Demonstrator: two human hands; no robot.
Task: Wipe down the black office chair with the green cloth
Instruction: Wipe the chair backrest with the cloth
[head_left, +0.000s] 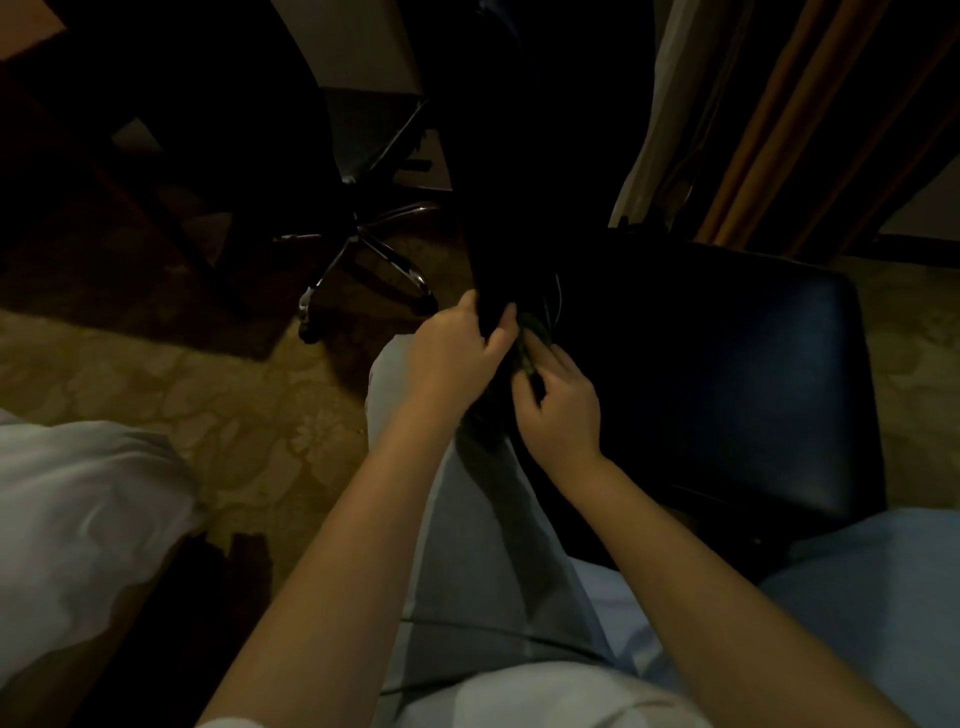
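The scene is dim. A black office chair stands right in front of me, its padded seat (727, 374) to the right and its tall dark backrest (524, 182) rising at centre. My left hand (454, 353) grips the lower edge of the backrest, thumb on one side and fingers on the other. My right hand (558, 405) pinches the green cloth (532, 335) against the spot where backrest meets seat. Only a small dark green fold of the cloth shows between my hands.
A second swivel chair with a chrome star base (363, 260) stands behind on the patterned carpet (182, 374). White bedding (78, 499) lies at the lower left. Orange and pale curtains (769, 124) hang at the upper right. A dark desk fills the upper left.
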